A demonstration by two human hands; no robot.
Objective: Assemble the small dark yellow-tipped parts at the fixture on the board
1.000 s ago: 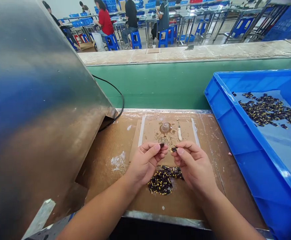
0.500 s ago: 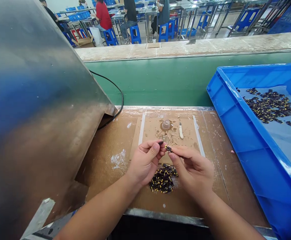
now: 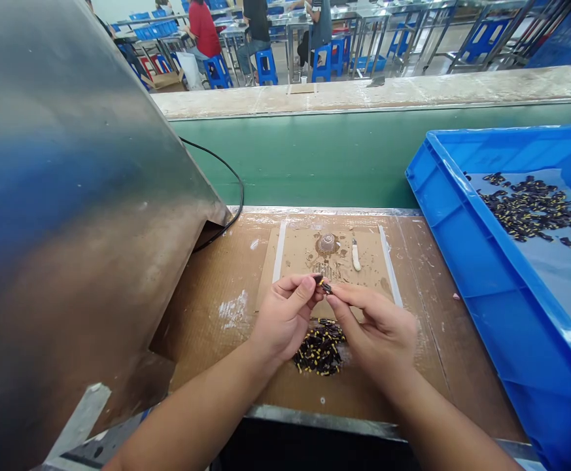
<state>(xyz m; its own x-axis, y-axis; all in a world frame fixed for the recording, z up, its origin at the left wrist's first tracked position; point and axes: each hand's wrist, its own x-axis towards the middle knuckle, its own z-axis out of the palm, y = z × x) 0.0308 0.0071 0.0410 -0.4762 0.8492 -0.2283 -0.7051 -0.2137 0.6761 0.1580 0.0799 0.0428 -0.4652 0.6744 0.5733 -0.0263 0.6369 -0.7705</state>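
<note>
My left hand (image 3: pixel 285 317) pinches a small dark part (image 3: pixel 317 279) between thumb and forefinger. My right hand (image 3: pixel 378 330) pinches another small black part with a yellow tip (image 3: pixel 326 288), and the two parts meet at the fingertips over a cardboard pad (image 3: pixel 295 252). Just below my hands lies a heap of several black and yellow parts (image 3: pixel 318 348) on the brown bench top (image 3: pixel 207 307).
A blue crate (image 3: pixel 466 255) at the right holds many more dark parts (image 3: pixel 535 209). A sloped metal housing (image 3: pixel 69 196) fills the left, with a black cable (image 3: pixel 233 190) behind it. A small round cup (image 3: pixel 327 243) and a white stick (image 3: pixel 356 255) sit on the pad. Beyond the green belt (image 3: pixel 339 157), people sit at tables.
My right hand has moved left, bringing its part against the one in my left hand. The view has tilted down slightly.
</note>
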